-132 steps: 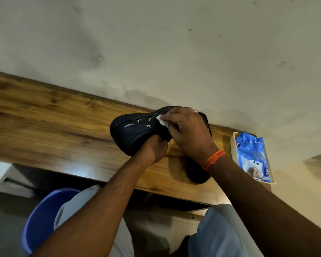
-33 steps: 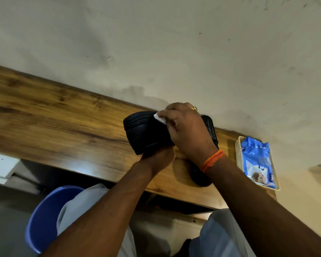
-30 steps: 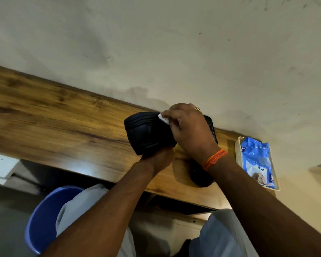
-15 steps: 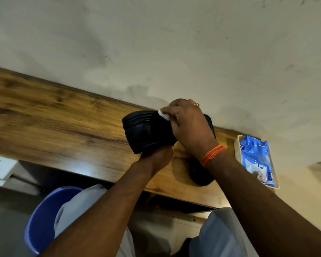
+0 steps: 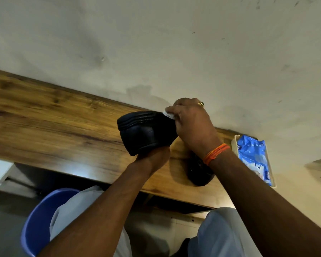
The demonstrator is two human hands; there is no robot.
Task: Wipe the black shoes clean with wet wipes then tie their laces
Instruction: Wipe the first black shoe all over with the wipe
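Right hand (image 5: 193,125) is pinching a small white wet wipe (image 5: 168,114) between thumb and fingertips and pressing it onto the top edge of the black shoe (image 5: 145,132). Left hand (image 5: 153,157) grips that shoe from underneath, fingers curled around its lower side, holding it up just above the wooden worktop (image 5: 44,123), close to the back edge by the wall.

The second black shoe (image 5: 198,172) sits on the worktop near the front edge, mostly hidden behind my right wrist. Further toward the right end, a blue wipes pack (image 5: 254,156) lies in a pale tray (image 5: 233,143).

Handling-wise, I'd guess the shoe is light enough for one hand, with a stiff ridged sole and a softer upper that gives under pressure. The wet surface probably gets slippery, so I'd hold it by the sole and heel rather than the wiped part. The wipe is flimsy, so bunching it up seems smart. Can't see the laces from here.
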